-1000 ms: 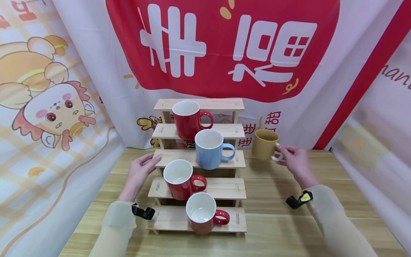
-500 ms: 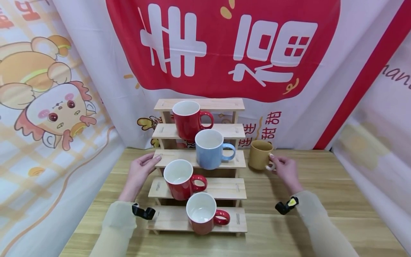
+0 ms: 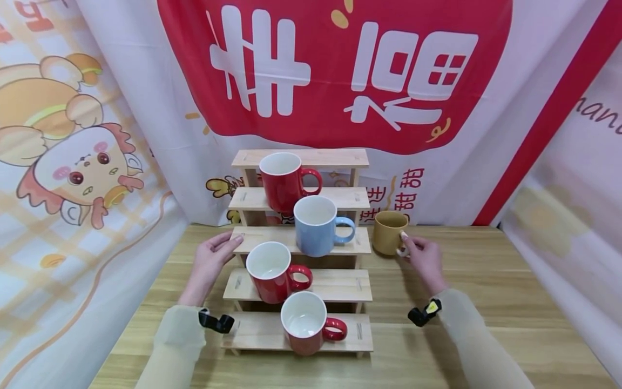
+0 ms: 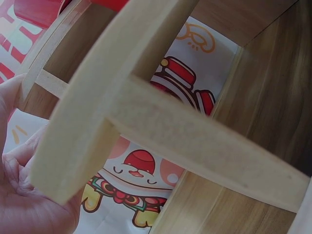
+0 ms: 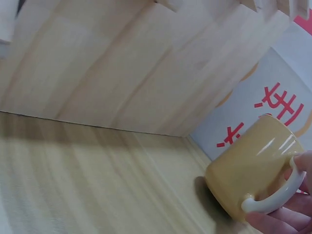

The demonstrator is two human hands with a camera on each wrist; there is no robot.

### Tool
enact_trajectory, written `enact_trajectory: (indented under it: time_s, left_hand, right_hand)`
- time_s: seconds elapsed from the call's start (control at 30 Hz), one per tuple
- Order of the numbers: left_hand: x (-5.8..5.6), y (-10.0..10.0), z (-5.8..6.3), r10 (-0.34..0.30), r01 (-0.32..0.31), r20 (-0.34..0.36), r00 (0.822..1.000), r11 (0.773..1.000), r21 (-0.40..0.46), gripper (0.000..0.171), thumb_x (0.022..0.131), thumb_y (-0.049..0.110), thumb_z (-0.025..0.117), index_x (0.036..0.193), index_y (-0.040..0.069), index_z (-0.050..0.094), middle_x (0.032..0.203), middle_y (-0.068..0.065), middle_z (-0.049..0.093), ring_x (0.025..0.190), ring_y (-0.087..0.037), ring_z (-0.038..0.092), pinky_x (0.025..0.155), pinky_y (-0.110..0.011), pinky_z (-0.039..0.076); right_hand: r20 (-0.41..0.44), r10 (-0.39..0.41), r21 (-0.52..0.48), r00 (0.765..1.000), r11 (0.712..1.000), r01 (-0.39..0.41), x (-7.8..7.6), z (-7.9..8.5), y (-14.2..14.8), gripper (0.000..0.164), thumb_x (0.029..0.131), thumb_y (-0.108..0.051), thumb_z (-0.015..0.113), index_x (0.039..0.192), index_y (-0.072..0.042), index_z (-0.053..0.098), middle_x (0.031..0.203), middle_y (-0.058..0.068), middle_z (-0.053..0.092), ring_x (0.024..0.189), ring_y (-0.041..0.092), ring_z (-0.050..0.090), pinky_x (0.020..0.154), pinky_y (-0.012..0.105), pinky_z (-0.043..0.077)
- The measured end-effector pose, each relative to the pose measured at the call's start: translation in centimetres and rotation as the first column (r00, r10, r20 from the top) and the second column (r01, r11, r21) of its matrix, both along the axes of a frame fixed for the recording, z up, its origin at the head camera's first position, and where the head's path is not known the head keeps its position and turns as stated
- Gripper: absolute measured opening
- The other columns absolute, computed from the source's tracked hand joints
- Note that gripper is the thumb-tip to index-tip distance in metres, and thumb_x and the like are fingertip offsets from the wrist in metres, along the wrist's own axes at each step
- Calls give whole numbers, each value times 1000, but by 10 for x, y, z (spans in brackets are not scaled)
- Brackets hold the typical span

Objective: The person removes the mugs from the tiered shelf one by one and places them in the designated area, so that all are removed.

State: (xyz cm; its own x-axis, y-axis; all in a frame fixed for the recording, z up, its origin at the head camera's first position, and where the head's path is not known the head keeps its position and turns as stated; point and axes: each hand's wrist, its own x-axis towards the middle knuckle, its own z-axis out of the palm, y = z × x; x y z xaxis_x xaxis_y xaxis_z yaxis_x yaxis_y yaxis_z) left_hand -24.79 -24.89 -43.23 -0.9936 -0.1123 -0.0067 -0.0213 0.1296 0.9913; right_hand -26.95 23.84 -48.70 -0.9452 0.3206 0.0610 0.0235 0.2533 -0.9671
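Your right hand point(image 3: 423, 262) pinched the white handle point(image 5: 278, 192) of the tan mug point(image 3: 390, 233), with thumb and fingers narrowed on it. That mug was just right of the wooden rack point(image 3: 272, 336), near the back of the desk point(image 3: 486, 302), though you could not tell whether its base touched the wood. Your left hand point(image 3: 210, 259) held the left end of the middle shelf point(image 3: 262, 237), thumb on top and the other fingers partly hidden by the wood. The rack had five steps: a red mug stood on the lowest point(image 3: 305, 337), another red one on the second, the blue mug point(image 3: 316, 232) on the third beside your left hand's hold, and one more red on the fourth. Their handles pointed right. Behind you saw the red banner point(image 3: 335, 59) with large white characters, 幸 and 福, turned on their sides. Below it, small red writing point(image 3: 410, 186) on the white cloth point(image 3: 452, 178) read 甜甜, also sideways. At the far right, dark script point(image 3: 600, 113) ran out of view, seemingly starting "han". On your right wrist, the yellow sticker point(image 3: 431, 307) bore a mark too small to read.
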Motion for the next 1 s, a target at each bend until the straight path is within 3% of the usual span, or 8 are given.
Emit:
enact_trajectory:
  time_s: [0.23, 0.4, 0.67, 0.87, 1.0]
  left_hand:
    - [-1, -1, -1, 5, -5, -9, 1000, 1000, 17, 66, 96, 37, 74, 142, -5, 53, 134, -22, 62, 106, -5, 64, 90, -20, 54]
    - [-1, -1, -1, -4, 4, 1, 1000, 999, 33, 66, 96, 36, 74, 144, -4, 52, 138, -22, 59, 108, -5, 63, 91, -20, 53]
    - [1, -1, -1, -8, 8, 5, 1000, 1000, 27, 66, 96, 37, 74, 144, -2, 52, 140, -21, 58, 110, -6, 63, 93, -20, 52]
    - [0, -1, -2, -3, 4, -3, 1000, 1000, 29, 65, 96, 36, 74, 144, -3, 53, 137, -21, 60, 108, -5, 63, 91, -20, 53]
    - [0, -1, -2, -2, 2, -6, 1000, 999, 44, 65, 96, 35, 75, 143, -3, 53, 135, -20, 62, 106, -5, 64, 91, -20, 53]
  right_hand:
    - [12, -1, -12, 1000, 1000, 1, 11, -4, -5, 37, 103, -24, 65, 119, 9, 70, 113, 28, 69, 90, 23, 70, 78, 30, 61]
    - [21, -4, -13, 1000, 1000, 4, 15, -10, -8, 34, 101, -22, 67, 117, 8, 71, 110, 26, 71, 86, 21, 71, 74, 27, 61]
    - [65, 11, -39, 998, 999, -9, 20, -14, -13, 37, 101, -26, 67, 120, 6, 70, 116, 25, 69, 100, 28, 69, 84, 32, 60]
    - [60, 25, -52, 998, 998, -22, 20, -13, -12, 40, 101, -27, 68, 122, 6, 69, 117, 26, 69, 99, 27, 70, 84, 32, 60]
    - [65, 29, 12, 997, 999, -30, 22, -7, -8, 46, 99, -35, 70, 125, 4, 68, 119, 23, 69, 101, 25, 69, 81, 23, 58]
